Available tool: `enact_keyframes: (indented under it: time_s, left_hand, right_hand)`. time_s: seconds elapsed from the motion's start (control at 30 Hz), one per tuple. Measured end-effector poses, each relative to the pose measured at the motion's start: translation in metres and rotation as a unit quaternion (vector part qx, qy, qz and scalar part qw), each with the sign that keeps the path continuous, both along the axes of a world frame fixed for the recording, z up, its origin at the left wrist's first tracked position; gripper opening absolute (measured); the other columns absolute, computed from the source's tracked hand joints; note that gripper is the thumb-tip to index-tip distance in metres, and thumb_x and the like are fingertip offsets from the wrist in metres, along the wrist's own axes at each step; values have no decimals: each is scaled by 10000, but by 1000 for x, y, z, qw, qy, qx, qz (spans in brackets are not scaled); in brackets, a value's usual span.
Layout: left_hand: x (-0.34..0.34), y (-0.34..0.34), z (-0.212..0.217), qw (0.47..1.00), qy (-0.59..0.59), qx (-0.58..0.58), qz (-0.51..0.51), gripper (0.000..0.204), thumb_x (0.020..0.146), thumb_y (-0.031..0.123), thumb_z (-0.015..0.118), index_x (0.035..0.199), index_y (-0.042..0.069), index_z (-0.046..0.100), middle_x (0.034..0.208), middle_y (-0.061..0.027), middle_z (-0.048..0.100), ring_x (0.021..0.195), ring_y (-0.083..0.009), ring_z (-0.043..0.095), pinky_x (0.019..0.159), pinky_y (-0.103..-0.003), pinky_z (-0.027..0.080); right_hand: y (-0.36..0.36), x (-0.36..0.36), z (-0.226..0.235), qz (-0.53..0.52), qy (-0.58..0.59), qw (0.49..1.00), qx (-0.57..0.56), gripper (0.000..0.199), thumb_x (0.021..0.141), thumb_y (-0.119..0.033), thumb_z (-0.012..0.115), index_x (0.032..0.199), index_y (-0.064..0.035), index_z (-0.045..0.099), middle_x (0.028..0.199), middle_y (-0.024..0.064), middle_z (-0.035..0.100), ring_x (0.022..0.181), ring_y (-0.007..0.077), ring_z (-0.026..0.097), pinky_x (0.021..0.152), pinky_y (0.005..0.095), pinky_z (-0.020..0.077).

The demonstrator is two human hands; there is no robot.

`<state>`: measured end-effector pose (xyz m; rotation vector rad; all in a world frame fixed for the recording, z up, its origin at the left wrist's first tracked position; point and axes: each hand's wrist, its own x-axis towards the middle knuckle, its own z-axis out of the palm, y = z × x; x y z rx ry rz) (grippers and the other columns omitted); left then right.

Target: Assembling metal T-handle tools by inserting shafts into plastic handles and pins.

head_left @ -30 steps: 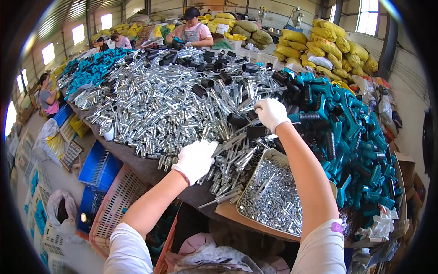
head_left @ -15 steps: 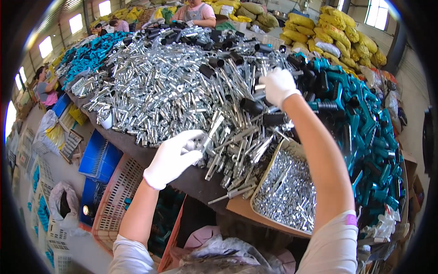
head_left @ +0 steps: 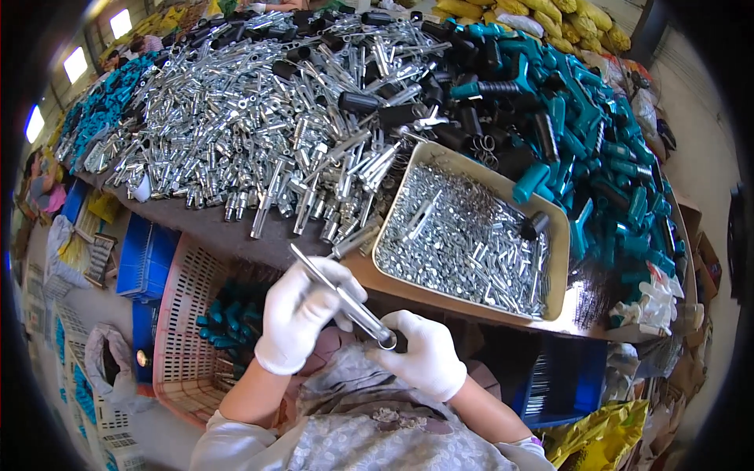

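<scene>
In front of my body, my left hand (head_left: 302,314), in a white glove, is closed round a shiny metal tube (head_left: 357,312). The tube slants down to the right, with its slim end sticking up past my fingers. At its lower, ring-like end, my right hand (head_left: 422,355), also gloved in white, is closed with thumb and forefinger. A dark spot shows between those fingers; what it is I cannot make out. Just beyond both hands stands a cream tray (head_left: 561,267) full of small metal parts, with a slotted metal piece (head_left: 422,216) and a black sleeve (head_left: 536,225) on top.
A large heap of metal tubes (head_left: 236,118) covers the table's left and middle. Teal tool bodies (head_left: 581,133) pile up on the right, with white gloves (head_left: 656,302) near the edge. A pink crate (head_left: 184,314) and blue bins (head_left: 149,259) stand below left; a yellow bag (head_left: 601,436) lies below right.
My right hand has come back from the far heap to the tube's lower end. My left hand has drawn back toward my body with the metal piece. The view has tilted down.
</scene>
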<state>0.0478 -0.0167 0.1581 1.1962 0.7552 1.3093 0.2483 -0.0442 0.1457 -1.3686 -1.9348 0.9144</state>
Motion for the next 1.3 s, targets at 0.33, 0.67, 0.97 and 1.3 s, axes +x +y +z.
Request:
enact_keyframes:
  time_s: [0.33,0.67,0.97,1.3]
  left_hand:
    - [30,-23,-9,851,440,284,-31,377,714,153,836,1047,58,687,1059,-106,669,924,-270,664,782,-345,547]
    - [23,-35,-20,940,319,106,-52,856,724,30,837,1469,51,417,1024,-130,693,802,-208,679,764,-295,554]
    - [16,-41,-30,930,329,167,3,812,726,-15,814,1444,51,440,981,-116,687,772,-199,663,721,-293,551]
    - [20,-41,-26,937,303,175,5,758,739,-86,780,1414,44,462,995,-144,675,800,-200,685,714,-300,570]
  right_hand:
    - [-10,22,-12,21,-159,983,93,312,781,-308,750,966,-75,656,778,128,671,706,324,681,644,404,544]
    - [32,50,48,-13,7,988,154,178,802,-147,736,947,-46,707,858,145,691,781,316,679,726,373,541]
    - [76,96,48,-223,-301,902,217,351,742,-351,794,869,-36,705,895,148,668,838,341,657,739,433,519]
    - [98,132,71,-243,-69,944,213,186,916,-189,615,908,-5,635,768,165,619,680,287,618,648,368,477]
